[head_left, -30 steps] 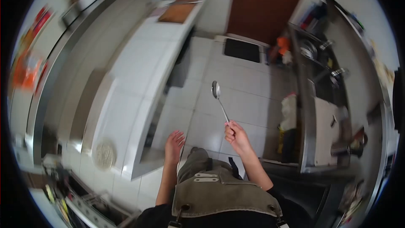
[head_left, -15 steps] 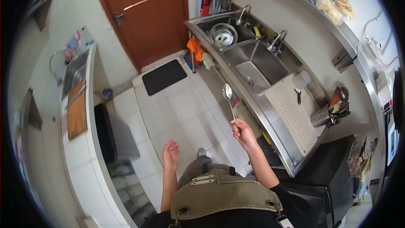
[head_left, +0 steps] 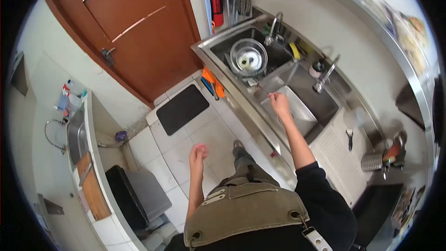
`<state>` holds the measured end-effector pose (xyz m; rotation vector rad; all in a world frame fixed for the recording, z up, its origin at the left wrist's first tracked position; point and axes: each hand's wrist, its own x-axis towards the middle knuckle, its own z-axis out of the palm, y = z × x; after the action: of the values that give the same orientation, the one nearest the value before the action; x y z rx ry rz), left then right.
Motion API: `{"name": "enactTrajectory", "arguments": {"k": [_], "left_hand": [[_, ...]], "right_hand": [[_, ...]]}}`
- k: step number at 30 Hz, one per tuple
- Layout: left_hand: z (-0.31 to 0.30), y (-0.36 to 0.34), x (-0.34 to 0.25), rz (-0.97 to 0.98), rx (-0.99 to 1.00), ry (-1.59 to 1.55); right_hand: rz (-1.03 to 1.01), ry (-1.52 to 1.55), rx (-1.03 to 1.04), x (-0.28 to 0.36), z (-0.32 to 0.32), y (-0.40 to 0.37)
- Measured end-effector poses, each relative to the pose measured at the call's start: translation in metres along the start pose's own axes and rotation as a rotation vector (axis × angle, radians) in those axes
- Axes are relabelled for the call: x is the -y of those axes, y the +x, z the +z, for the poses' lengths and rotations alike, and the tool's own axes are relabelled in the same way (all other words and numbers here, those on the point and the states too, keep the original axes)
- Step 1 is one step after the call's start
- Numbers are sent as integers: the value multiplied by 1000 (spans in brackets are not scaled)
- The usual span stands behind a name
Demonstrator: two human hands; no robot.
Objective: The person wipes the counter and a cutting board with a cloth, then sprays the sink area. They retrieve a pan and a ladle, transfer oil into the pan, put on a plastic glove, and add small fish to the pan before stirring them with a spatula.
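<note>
Right hand: The person's right hand [head_left: 279, 105] is closed on a metal spoon [head_left: 253, 82], gripping it near the handle's end while the arm is extending over a steel double sink.

Spoon: It is pointing away from the fingers, up and left in the view, its head showing by the front rim of the far basin [head_left: 220, 49]. Whether it is touching steel cannot be told. This end grip is probably keeping the fingers clear of the head.

Left hand: The left hand [head_left: 199, 152] is holding nothing, hanging over the floor with fingers loosely curled, likely because one hand is managing so light a thing.

Spoon and hands: The spoon is lying just beyond the right fingertips and well apart from the left hand; the two hands are staying well separated.

Clear bowl: A clear bowl [head_left: 249, 57] is sitting in the far basin, presumably so that drips are falling into the sink; its contents are too small to identify.

Draining mat: A pale ribbed mat [head_left: 332, 146] is lying beside the near basin [head_left: 321, 103], probably for draining. A dark-handled tool [head_left: 350, 140] is resting there, near a perforated utensil holder [head_left: 371, 161].
</note>
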<state>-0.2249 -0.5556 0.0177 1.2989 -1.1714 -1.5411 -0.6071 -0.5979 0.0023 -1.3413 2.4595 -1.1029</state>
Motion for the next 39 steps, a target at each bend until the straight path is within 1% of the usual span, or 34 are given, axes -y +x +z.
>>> {"name": "enactTrajectory", "arguments": {"k": [1,3,4,5,6,7,8,10,11,12,13,14,16,17,18,20,21,23,24,26,27,29,30,32,33,35,36,37,38,39], "left_hand": [[-3,14,5,-26,-26,-6],[-5,41,1,-55,-57,-7],[-6,53,-7,-92,-113,4],[-7,66,-14,-132,-167,18],[-8,82,-20,-145,-165,28],[-10,98,-25,-131,-194,57],[-10,120,-29,-107,-225,82],[-15,158,-32,-95,-237,125],[-16,175,-35,-42,-252,223],[-14,187,-40,6,-263,322],[-13,199,-44,14,-259,341],[-10,209,-46,-8,-252,352],[-5,221,-46,-40,-256,388],[-6,224,-42,-49,-228,443],[-1,224,-47,-70,-198,484],[-5,226,-35,-67,-132,572],[-5,227,-33,-83,-115,573],[-8,229,-32,-102,-88,598],[-10,230,-35,-120,-78,617],[-17,234,-37,-114,-41,617],[-23,236,-35,-99,-40,628],[-36,244,-31,-72,-15,634],[-39,248,-31,-46,4,613],[-47,248,-27,-18,76,588],[-48,256,-25,-5,125,607],[-45,275,-22,42,274,670],[-42,283,-21,74,382,672],[-35,293,-18,60,506,723],[-24,305,-14,55,645,779],[-18,316,-8,149,800,924]], "right_hand": [[-9,5,-4,4,8,35],[-50,-266,39,8,26,99],[-44,-261,47,3,43,129],[-59,-358,127,-3,63,157],[-75,-456,207,-11,78,179],[-40,-456,290,-5,85,196],[-38,-456,294,-15,102,216],[-95,-496,495,-44,153,238],[-87,-495,505,-49,167,242],[-124,-527,575,-52,179,240],[-160,-559,649,-55,191,239],[-144,-557,669,-58,202,240],[-66,-613,813,-60,217,235],[-3,-582,844,-61,223,234],[19,-577,857,-64,226,231],[-88,-595,785,-68,229,228],[-69,-593,783,-69,231,227],[-56,-595,677,-68,231,224],[-41,-598,670,-67,228,224],[19,-475,541,-63,219,223],[32,-482,523,-63,214,222],[-2,-407,315,-64,200,214],[18,-421,298,-57,186,204],[84,-57,136,-24,139,174],[58,3,50,-15,124,152],[105,153,-32,5,90,91],[149,95,-69,15,74,54],[369,171,-31,32,54,17],[351,87,-138,39,42,-25],[396,59,-181,32,41,-70]]}}
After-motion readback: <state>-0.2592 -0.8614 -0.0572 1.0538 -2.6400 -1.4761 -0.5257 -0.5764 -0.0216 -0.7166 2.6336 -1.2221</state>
